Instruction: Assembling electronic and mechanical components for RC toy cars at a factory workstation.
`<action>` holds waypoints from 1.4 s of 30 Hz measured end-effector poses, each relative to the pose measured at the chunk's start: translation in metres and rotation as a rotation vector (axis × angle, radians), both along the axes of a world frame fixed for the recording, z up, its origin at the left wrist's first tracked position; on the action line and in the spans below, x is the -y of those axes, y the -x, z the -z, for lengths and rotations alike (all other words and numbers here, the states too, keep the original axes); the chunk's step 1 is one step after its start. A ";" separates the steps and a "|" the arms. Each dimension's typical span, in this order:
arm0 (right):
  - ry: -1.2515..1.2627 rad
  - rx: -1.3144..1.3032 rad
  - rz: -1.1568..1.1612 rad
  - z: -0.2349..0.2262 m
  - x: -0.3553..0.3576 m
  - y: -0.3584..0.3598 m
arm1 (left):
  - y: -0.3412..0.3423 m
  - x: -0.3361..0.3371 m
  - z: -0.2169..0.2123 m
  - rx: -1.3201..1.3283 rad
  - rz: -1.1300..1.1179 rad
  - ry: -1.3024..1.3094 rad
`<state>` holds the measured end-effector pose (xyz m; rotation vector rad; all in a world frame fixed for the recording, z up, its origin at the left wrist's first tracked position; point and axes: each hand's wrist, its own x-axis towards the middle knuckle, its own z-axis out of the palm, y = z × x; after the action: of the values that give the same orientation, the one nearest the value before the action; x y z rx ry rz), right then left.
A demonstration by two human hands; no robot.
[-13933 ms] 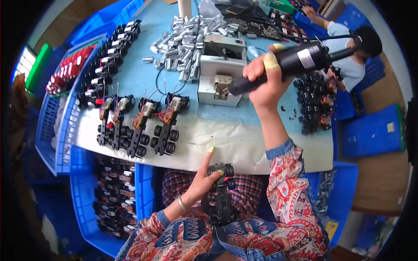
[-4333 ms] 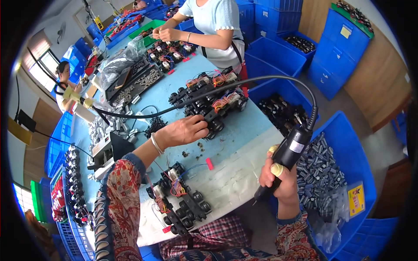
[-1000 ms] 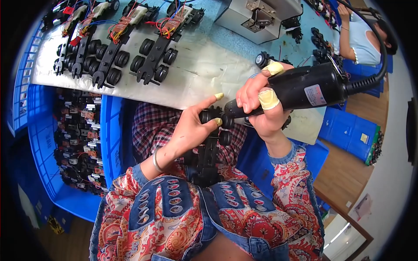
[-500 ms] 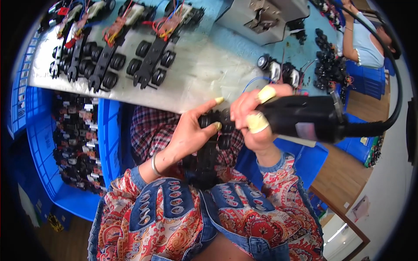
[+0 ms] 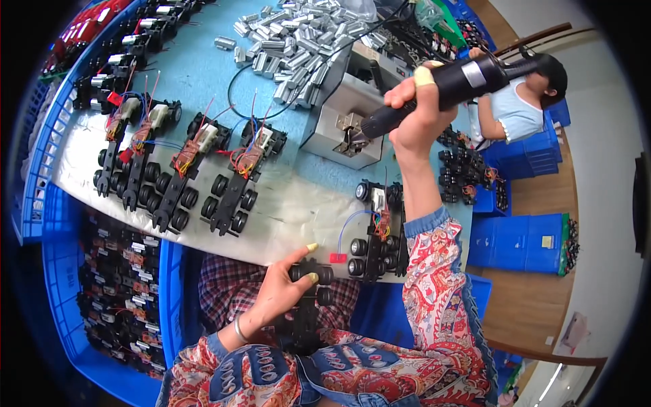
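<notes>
My left hand (image 5: 277, 293), with yellow finger covers, grips a black wheeled toy-vehicle chassis (image 5: 307, 313) over my lap at the table's front edge. Its thumb and fingers press around the wheeled end; the lower part lies against my clothes. My right hand (image 5: 419, 119) is wrapped around a black electric screwdriver (image 5: 468, 81), raised over the table. The screwdriver's nose points down-left at the metal mechanism (image 5: 351, 136) on the front of a grey metal box (image 5: 329, 146). Whether the tip touches it, I cannot tell.
Several chassis with wired circuit boards (image 5: 234, 197) stand in a row at left; another wired chassis (image 5: 371, 247) lies right of centre. Silver metal parts (image 5: 291, 47) are heaped behind. A blue crate (image 5: 169, 292) of chassis is at left. A co-worker (image 5: 515, 105) sits at far right.
My right hand has lifted the screwdriver off the chassis and carried it up and away to the grey box. My left hand still holds the chassis. The view has shifted, showing more table.
</notes>
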<state>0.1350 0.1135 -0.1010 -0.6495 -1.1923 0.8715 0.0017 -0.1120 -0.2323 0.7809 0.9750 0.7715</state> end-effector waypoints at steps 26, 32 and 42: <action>-0.016 0.084 0.008 0.005 0.005 0.002 | -0.002 0.002 0.004 -0.099 -0.116 -0.147; 0.220 0.030 -0.084 0.021 0.016 0.003 | 0.001 -0.001 0.009 -0.060 -0.104 -0.042; 0.325 -0.035 -0.291 0.023 0.085 0.003 | 0.000 -0.010 0.012 -0.121 -0.037 -0.065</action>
<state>0.1321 0.0285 -0.1237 -0.7272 -1.1397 1.3352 0.0017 -0.1021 -0.2448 0.8762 1.0799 0.7986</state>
